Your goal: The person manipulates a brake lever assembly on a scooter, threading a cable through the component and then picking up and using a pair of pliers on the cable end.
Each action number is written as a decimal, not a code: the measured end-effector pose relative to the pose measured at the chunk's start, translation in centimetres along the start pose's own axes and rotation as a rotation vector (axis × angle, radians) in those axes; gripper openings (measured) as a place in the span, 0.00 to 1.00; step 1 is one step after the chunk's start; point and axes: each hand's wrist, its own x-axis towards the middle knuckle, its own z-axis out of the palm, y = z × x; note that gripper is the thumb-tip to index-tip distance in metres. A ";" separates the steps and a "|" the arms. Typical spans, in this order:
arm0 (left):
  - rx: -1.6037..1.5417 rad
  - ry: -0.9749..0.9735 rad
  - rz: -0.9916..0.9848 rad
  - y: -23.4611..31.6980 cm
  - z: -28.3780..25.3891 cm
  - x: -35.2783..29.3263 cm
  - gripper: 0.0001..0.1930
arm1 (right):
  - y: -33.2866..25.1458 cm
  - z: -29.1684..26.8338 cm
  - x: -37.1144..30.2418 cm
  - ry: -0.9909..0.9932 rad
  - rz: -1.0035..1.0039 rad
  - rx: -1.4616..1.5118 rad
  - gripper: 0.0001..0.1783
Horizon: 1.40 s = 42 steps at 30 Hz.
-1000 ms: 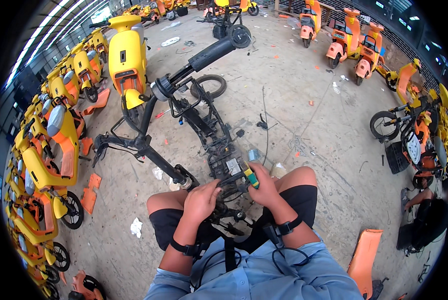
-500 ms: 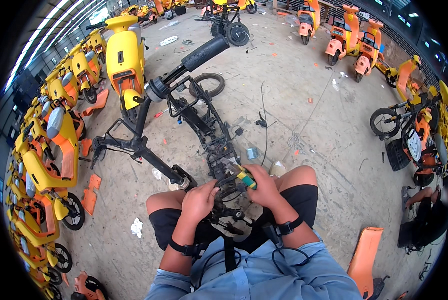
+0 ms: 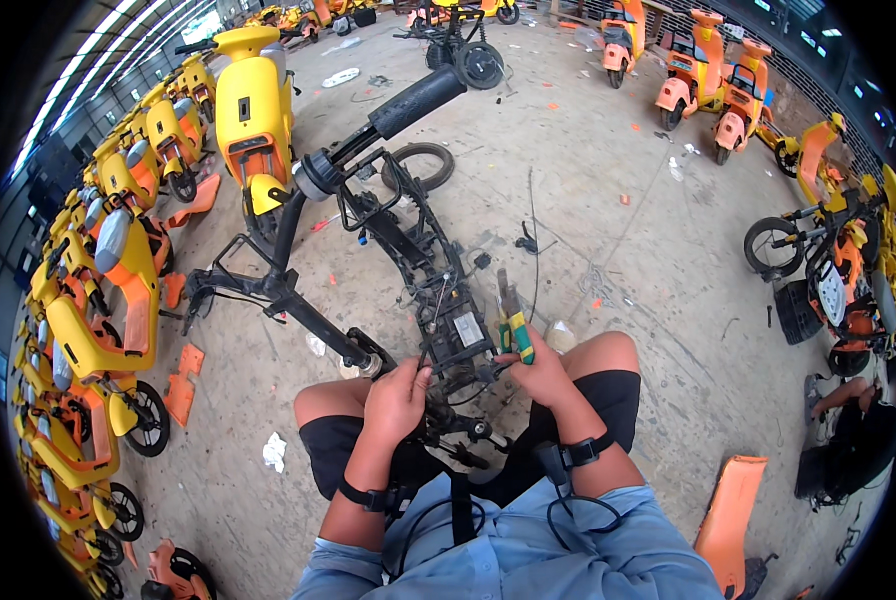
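My right hand [image 3: 540,376] is closed around pliers [image 3: 516,335] with green and yellow handles, jaws pointing away from me. Between my knees lies a stripped black scooter frame [image 3: 438,290], with a pale label plate [image 3: 467,329] near its close end. My left hand [image 3: 397,400] is closed in a pinch beside that end. A thin dark piece shows above its fingers, but what they hold is mostly hidden. Several dark cables and metal parts [image 3: 478,430] sit below and between my hands.
A black fork and handlebar assembly [image 3: 283,290] lies just left of the frame, with a loose tire [image 3: 420,168] beyond. Yellow scooters [image 3: 103,330] line the left; others [image 3: 738,100] stand far right. An orange panel [image 3: 733,520] and a seated person [image 3: 853,435] are at right.
The pliers have come away from the frame's near end and now point upward, baring the label plate. My right hand shifted slightly right; my left hand stays almost in place.
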 end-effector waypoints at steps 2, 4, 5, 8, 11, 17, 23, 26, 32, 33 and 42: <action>-0.008 0.003 0.019 0.2 0.1 0.3 0.09 | 3.6 -1.1 2.2 0.011 -0.199 0.225 0.42; -0.029 0.104 0.123 -0.8 0.4 -0.1 0.09 | 3.7 -1.3 3.0 0.091 -0.152 0.377 0.39; -0.038 0.156 0.181 -1.3 0.6 -0.3 0.09 | 3.7 -1.5 3.3 0.125 -0.096 0.462 0.35; -0.442 0.313 0.074 -2.4 0.4 -1.0 0.11 | 4.3 -2.8 4.4 0.201 0.060 0.707 0.27; -0.665 0.442 0.122 -2.1 -1.9 -1.3 0.09 | 5.4 -3.9 5.1 0.300 0.197 0.876 0.16; -0.842 0.776 0.303 2.6 -9.4 -2.2 0.10 | 10.6 -4.3 7.0 0.413 0.477 0.892 0.15; -1.221 0.916 0.324 6.0 -14.8 -3.7 0.12 | 8.9 0.3 5.4 0.276 0.641 0.565 0.18; -1.354 0.857 0.313 5.2 -16.1 -3.9 0.11 | 10.3 1.9 4.7 0.160 0.578 0.615 0.15; -1.329 0.950 0.340 4.1 -18.3 -5.6 0.12 | 9.4 3.2 6.2 0.467 0.460 0.850 0.13; -1.287 0.939 0.349 3.5 -18.8 -6.0 0.12 | 9.1 2.2 6.2 0.484 0.403 0.913 0.12; -1.009 1.199 0.123 -6.4 -28.1 -14.1 0.13 | 4.4 -4.0 5.8 0.662 0.158 1.254 0.12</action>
